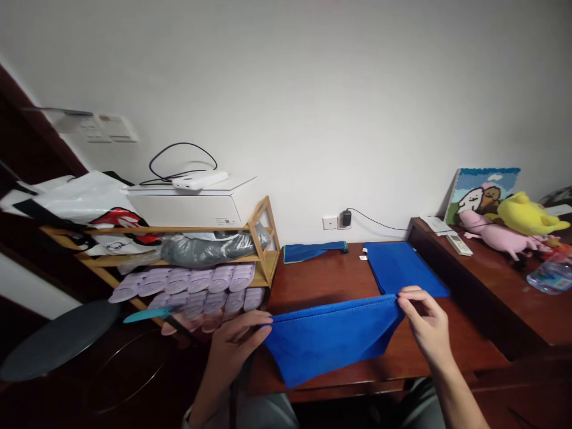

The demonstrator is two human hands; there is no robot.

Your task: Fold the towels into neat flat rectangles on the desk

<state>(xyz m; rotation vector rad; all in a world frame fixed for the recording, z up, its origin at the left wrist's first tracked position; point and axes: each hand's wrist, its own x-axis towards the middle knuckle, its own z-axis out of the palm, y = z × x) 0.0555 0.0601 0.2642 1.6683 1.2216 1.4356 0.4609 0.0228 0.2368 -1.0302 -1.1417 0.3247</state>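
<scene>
Nearest, at the bottom edge, the person's knees (272, 411) show beneath a reddish-brown wooden desk (308, 289). Just above the desk's near part, two bare hands hold a bright blue cloth (330, 339) between them. The left hand (235, 345) pinches one upper corner between thumb and fingers; the right hand (431, 328) pinches the other the same way, a little higher. The stitched top edge is drawn nearly straight, and more than one layer seems to meet along it. The rest hangs down, its lower edge slanting, lowest toward the left.

The step in hand looks like holding the doubled cloth out by its corners, with its edges lined up. From here, laying it flat would call for a level lowering, an even pull and both pinches firm, since a loose layer could slip or crease.

Farther back on the desk, toward the right, lies a second blue cloth (404, 268), folded flat, partly behind the right hand. To its left, near the wall, lies a narrow darker blue cloth (313, 252) with green edging. A wooden rack (270, 262) stands beside the desk on the left. Behind, a black charger (347, 218) is plugged into the pale wall (330, 119).
</scene>
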